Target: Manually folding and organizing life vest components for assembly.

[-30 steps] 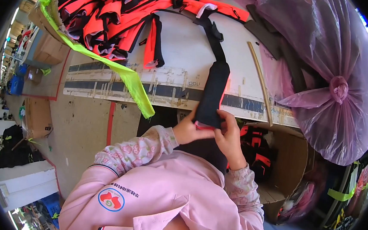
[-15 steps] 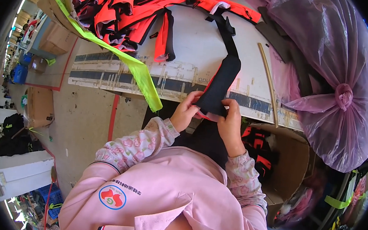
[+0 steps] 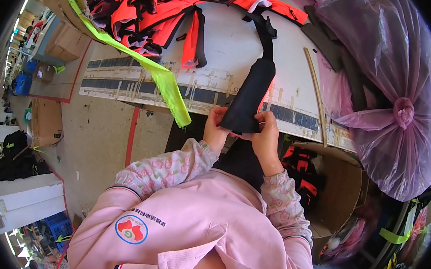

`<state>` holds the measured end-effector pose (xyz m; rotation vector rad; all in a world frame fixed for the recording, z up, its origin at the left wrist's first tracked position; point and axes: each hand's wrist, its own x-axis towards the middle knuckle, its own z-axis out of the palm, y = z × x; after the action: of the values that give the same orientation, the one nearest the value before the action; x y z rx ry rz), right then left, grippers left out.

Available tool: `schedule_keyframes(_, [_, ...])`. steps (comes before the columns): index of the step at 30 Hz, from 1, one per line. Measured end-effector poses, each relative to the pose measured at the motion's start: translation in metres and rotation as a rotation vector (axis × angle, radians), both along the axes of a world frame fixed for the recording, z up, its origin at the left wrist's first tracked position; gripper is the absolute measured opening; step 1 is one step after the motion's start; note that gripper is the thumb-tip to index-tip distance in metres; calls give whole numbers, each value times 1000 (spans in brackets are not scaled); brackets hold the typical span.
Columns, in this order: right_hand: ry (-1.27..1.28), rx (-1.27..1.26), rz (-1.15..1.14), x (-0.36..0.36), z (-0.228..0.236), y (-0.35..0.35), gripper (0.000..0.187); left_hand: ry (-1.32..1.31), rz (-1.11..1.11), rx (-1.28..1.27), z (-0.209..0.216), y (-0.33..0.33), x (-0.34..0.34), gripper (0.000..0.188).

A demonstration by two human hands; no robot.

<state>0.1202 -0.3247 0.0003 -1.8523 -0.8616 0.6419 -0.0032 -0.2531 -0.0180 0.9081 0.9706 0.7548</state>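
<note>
A black padded strap [image 3: 249,94] with a strip of orange along its right side runs from my hands away over the table edge. Its far end narrows into black webbing with a plastic buckle [image 3: 271,30]. My left hand [image 3: 216,129] pinches the left corner of the wide near end. At the right corner, my right hand [image 3: 266,136] grips it between thumb and fingers. Some pale pink lining peeks out under the near edge. Several orange and black fabric pieces [image 3: 156,23] lie heaped at the far left of the table.
The white table [image 3: 218,38] has worn tape along its front. A neon yellow strip [image 3: 166,87] hangs over it on the left. A wooden stick [image 3: 316,94] and a tied purple plastic bag [image 3: 383,61] are at right, above an open cardboard box [image 3: 340,190].
The strap's near end has turned in my hands, so its black face now lies flat and broad, with orange showing on the right. Both hands shifted slightly.
</note>
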Motion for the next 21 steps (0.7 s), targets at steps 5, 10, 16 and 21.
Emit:
schedule_keyframes(5, [215, 103, -23, -3, -4, -2, 54, 47, -161, -179, -5, -3, -14, 20])
schedule_keyframes(10, [163, 158, -4, -5, -11, -1, 53, 29, -366, -410, -13, 2, -16, 32])
schedule_keyframes(16, [-98, 121, 18, -5, -4, -1, 45, 41, -431, -404, -2, 3, -3, 30])
schedule_keyframes(21, [-130, 83, 46, -2, 5, -3, 45, 2, -452, -356, -5, 3, -3, 34])
